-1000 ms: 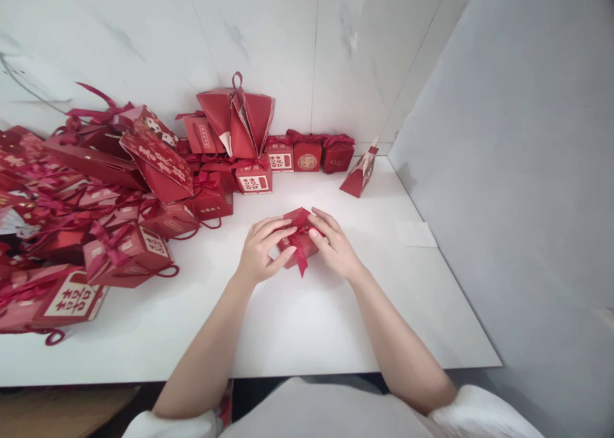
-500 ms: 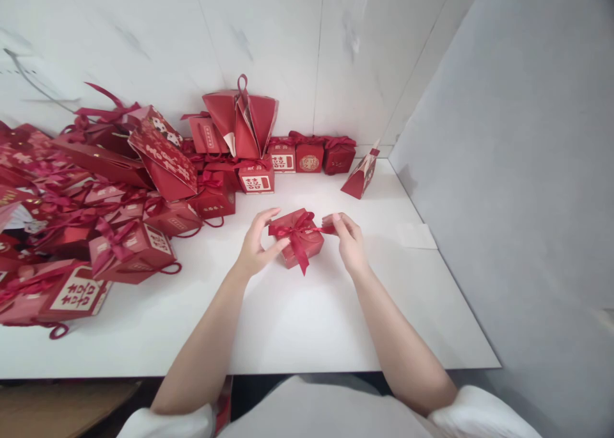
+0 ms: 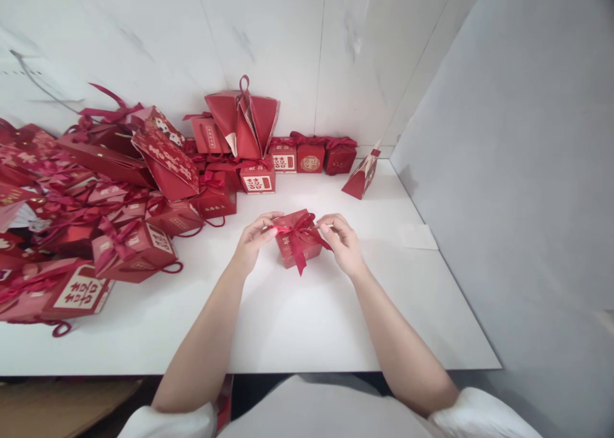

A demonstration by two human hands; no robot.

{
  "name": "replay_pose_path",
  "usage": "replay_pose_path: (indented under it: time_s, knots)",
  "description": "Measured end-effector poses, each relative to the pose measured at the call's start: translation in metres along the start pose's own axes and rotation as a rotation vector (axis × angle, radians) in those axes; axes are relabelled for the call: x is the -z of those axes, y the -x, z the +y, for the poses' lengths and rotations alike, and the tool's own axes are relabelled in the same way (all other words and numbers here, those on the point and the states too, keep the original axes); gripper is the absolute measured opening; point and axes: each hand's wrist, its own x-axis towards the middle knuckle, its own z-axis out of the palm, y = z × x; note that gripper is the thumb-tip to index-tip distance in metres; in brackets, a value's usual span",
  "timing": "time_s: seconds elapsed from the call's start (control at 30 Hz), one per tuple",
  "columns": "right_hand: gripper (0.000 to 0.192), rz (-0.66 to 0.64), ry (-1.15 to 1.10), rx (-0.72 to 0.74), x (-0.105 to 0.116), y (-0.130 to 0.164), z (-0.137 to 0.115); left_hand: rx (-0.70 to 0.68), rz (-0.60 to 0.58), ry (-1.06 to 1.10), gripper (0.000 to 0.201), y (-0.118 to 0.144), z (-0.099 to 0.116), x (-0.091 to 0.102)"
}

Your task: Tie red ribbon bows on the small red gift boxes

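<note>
The small gift box (image 3: 296, 245) is red with a darker red ribbon bow (image 3: 298, 233); the table (image 3: 307, 323) is white; piled boxes (image 3: 129, 249) are red with gold-and-white labels.

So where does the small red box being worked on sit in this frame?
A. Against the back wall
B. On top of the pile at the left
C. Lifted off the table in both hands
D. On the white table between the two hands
D: the small red box rests on the white table, with the left hand and right hand pinching its ribbon on either side.
</note>
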Motion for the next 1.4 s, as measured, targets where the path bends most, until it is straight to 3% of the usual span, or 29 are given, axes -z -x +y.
replay_pose_path:
  time_s: [0.1,0.3,0.43,0.63,0.73,0.9,1.0,1.1,1.2,1.4]
  knots:
    - [0.023,-0.061,0.118,0.092,0.0,0.002,-0.001,0.022,0.054,0.05,0.033,-0.001,0.0,-0.002]
    - [0.019,-0.168,0.25,0.231,-0.006,0.007,-0.002,0.046,0.305,-0.012,0.044,0.0,0.004,-0.008]
    - [0.016,-0.289,0.294,0.312,-0.01,0.009,-0.003,0.064,0.221,-0.068,0.045,0.001,0.006,-0.005]
    - [0.017,-0.346,0.294,0.367,0.0,0.007,-0.007,0.065,0.162,-0.169,0.043,0.001,0.006,0.0]
    - [0.017,-0.383,0.19,0.283,0.005,0.006,-0.01,0.068,0.108,-0.16,0.041,0.001,0.007,0.0]
    - [0.03,-0.195,-0.103,-0.018,-0.001,0.006,-0.003,0.082,-0.032,-0.132,0.041,0.005,0.009,-0.002]
    - [0.034,-0.201,-0.172,-0.126,-0.006,0.005,0.001,0.095,-0.108,-0.119,0.042,0.007,0.012,-0.005]
    - [0.031,-0.262,-0.173,-0.146,-0.008,0.005,-0.001,0.128,-0.148,-0.064,0.035,0.01,0.014,-0.011]
    - [0.028,-0.309,-0.194,-0.152,-0.006,0.006,-0.005,0.142,-0.081,-0.012,0.026,0.012,0.016,-0.019]
    - [0.031,-0.39,-0.328,-0.166,-0.004,0.006,-0.009,0.194,-0.047,-0.064,0.043,0.012,0.016,-0.025]
